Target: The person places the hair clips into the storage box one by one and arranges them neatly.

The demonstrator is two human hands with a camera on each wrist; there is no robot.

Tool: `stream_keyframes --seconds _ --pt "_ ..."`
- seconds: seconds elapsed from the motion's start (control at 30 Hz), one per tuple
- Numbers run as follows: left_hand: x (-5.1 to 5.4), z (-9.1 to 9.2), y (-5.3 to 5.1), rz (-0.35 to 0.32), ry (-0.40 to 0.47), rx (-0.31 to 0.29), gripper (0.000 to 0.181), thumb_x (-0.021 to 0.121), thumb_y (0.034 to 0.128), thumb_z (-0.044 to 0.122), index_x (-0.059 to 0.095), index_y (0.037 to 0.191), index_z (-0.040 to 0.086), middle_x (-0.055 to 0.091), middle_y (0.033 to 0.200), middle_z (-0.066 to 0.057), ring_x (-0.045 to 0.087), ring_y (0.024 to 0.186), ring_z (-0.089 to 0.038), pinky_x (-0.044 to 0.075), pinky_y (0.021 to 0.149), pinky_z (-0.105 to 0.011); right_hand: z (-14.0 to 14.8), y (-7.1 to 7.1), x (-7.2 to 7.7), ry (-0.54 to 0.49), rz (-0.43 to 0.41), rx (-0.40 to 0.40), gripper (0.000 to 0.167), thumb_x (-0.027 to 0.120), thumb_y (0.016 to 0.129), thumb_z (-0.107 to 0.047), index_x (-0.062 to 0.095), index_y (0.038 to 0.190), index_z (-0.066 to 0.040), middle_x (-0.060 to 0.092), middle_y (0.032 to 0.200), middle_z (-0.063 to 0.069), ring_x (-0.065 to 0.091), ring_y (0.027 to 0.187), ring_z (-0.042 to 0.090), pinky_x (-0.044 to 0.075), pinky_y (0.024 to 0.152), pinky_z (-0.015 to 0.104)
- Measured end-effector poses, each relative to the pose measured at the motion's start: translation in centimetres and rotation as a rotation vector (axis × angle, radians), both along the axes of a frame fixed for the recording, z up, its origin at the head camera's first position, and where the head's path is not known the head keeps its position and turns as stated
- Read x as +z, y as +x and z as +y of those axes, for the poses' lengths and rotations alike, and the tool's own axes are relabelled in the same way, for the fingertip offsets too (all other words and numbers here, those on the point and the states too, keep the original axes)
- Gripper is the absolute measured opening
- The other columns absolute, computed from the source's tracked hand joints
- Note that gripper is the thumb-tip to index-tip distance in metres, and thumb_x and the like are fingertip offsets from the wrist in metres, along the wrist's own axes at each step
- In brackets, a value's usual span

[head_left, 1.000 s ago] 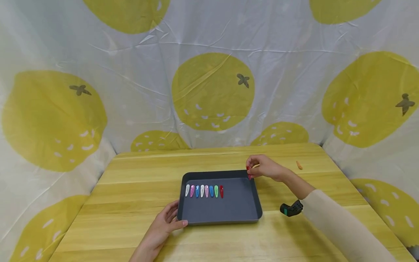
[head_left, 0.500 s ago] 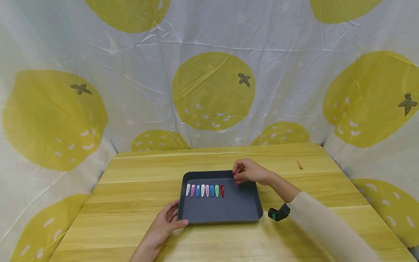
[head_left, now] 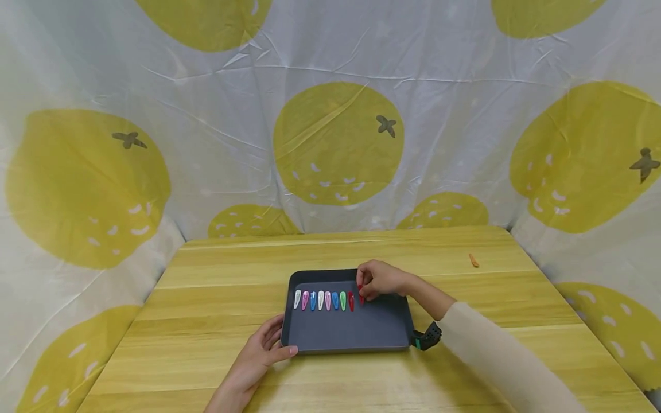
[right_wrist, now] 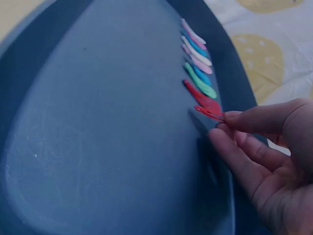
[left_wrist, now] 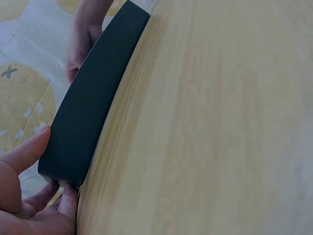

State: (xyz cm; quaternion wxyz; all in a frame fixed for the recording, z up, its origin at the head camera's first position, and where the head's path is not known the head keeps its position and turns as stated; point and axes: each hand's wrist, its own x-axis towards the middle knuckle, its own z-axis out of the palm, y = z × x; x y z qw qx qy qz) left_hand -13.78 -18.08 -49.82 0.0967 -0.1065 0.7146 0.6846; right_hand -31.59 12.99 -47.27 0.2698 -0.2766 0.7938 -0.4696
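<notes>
A dark grey baking tray [head_left: 347,339] lies on the wooden table. Inside it, a row of snap hair clips [head_left: 327,301] in white, pink, blue and green ends with a red hair clip [head_left: 351,302] on the right. My right hand [head_left: 381,279] pinches another red hair clip [right_wrist: 210,113] between thumb and fingers, just above the tray floor beside that last one. At the tray's near left corner, my left hand [head_left: 256,355] grips the wall. Its thumb [left_wrist: 30,149] lies against the rim, and the other fingers bend round the corner.
A small orange hair clip [head_left: 473,261] lies on the table [head_left: 217,287] at the far right. Beneath the right sleeve, a black device [head_left: 427,337] sits near the tray's right edge. A lemon-print curtain [head_left: 206,143] hangs behind the table.
My right hand has carried the red hair clip left and nearer, from the tray's far right corner to beside the row. My left hand has stayed at its corner.
</notes>
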Motion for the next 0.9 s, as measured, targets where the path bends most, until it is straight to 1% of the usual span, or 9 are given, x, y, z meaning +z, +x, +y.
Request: stream_keyframes --seconds 0.1,0.17,0.3,0.4,0.5,0.63,0.9 --pt "0.0 0.0 0.02 0.005 0.001 -0.004 0.092 0.089 0.0788 0.004 0.038 0.155 -0.001 0.039 0.157 -0.027 0.035 0.145 -0.043 0.03 0.119 -0.055 -0.37 0.12 -0.2 0.05 0.026 0.011 0.011 0.07 0.093 0.007 0.06 0.094 0.001 0.065 0.079 0.012 0.069 0.072 0.025 0.063 0.068 0.038" --pt "0.04 0.03 0.02 0.009 0.001 -0.006 0.091 0.089 0.079 0.004 0.039 0.155 -0.001 0.04 0.156 -0.027 0.036 0.145 -0.042 0.03 0.119 -0.054 -0.53 0.19 -0.23 0.089 0.065 0.011 0.011 0.07 0.093 0.006 0.062 0.093 0.0 0.065 0.078 0.011 0.068 0.071 0.024 0.063 0.066 0.037" --pt "0.09 0.05 0.08 0.019 0.009 -0.011 0.09 0.088 0.0796 0.003 0.039 0.155 -0.002 0.041 0.156 -0.027 0.036 0.145 -0.041 0.03 0.119 -0.054 -0.76 0.3 -0.12 0.185 0.209 0.019 0.014 0.076 0.091 0.002 0.064 0.091 -0.005 0.065 0.074 0.005 0.066 0.065 0.02 0.059 0.06 0.032" --pt "0.18 0.01 0.12 0.019 0.009 -0.012 0.091 0.088 0.0796 0.003 0.038 0.155 -0.002 0.04 0.156 -0.028 0.036 0.145 -0.042 0.03 0.119 -0.054 -0.95 0.4 0.08 0.249 0.325 0.046 0.016 0.079 0.09 -0.002 0.065 0.09 -0.008 0.064 0.073 -0.001 0.062 0.063 0.015 0.053 0.058 0.029" --pt "0.24 0.02 0.15 0.018 0.005 -0.011 0.091 0.088 0.0797 0.004 0.037 0.155 -0.002 0.039 0.157 -0.028 0.035 0.145 -0.043 0.029 0.119 -0.054 -1.02 0.59 0.25 0.275 0.392 0.071 0.016 0.081 0.089 -0.004 0.065 0.089 -0.008 0.063 0.073 -0.004 0.058 0.063 0.012 0.049 0.06 0.028" --pt "0.29 0.05 0.13 0.016 0.003 -0.01 0.091 0.088 0.0802 0.005 0.038 0.155 -0.002 0.039 0.157 -0.027 0.035 0.145 -0.042 0.029 0.119 -0.055 -0.99 0.78 0.29 0.272 0.417 0.097 0.017 0.082 0.088 -0.005 0.065 0.089 -0.008 0.063 0.074 -0.005 0.057 0.064 0.011 0.049 0.06 0.027" --pt "0.37 0.05 0.16 0.011 0.011 -0.018 0.089 0.088 0.0813 0.005 0.038 0.155 -0.002 0.04 0.156 -0.027 0.036 0.145 -0.042 0.029 0.119 -0.055 -1.06 0.71 0.25 0.287 0.414 0.099 0.016 0.08 0.09 -0.008 0.065 0.088 -0.011 0.063 0.073 -0.007 0.057 0.063 0.01 0.048 0.06 0.028"
